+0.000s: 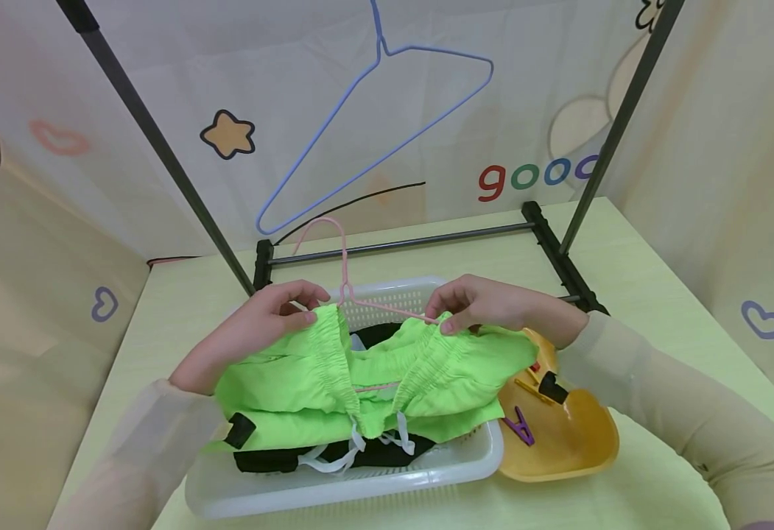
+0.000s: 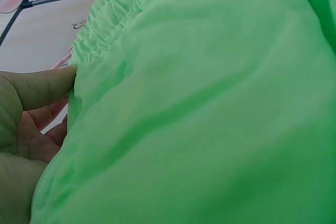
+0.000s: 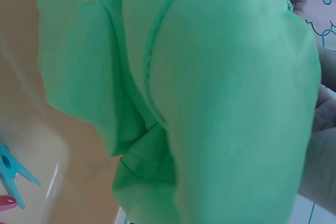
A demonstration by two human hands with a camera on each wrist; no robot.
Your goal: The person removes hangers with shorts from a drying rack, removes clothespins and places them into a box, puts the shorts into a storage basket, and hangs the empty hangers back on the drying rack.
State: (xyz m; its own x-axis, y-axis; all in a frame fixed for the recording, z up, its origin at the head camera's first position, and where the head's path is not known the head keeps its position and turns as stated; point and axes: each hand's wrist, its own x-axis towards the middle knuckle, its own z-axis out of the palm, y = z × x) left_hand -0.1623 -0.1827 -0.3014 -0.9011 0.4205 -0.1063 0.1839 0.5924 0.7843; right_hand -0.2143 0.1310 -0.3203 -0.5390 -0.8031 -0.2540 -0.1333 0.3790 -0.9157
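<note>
Bright green shorts with a gathered elastic waist and white drawstrings are held up over a white basket. A pink hanger runs inside the waist, its hook standing up behind; most of its lower part is hidden by cloth. My left hand pinches the waistband at the left, thumb in front, as the left wrist view shows with the thumb on the cloth edge. At the other side my right hand pinches the waistband together with the hanger's arm. Green cloth fills most of the right wrist view.
Black clothing lies in the basket under the shorts. A yellow tray on the right holds a purple clothespin and other small pieces. Behind stands a black rack, with a blue hanger hanging above the basket.
</note>
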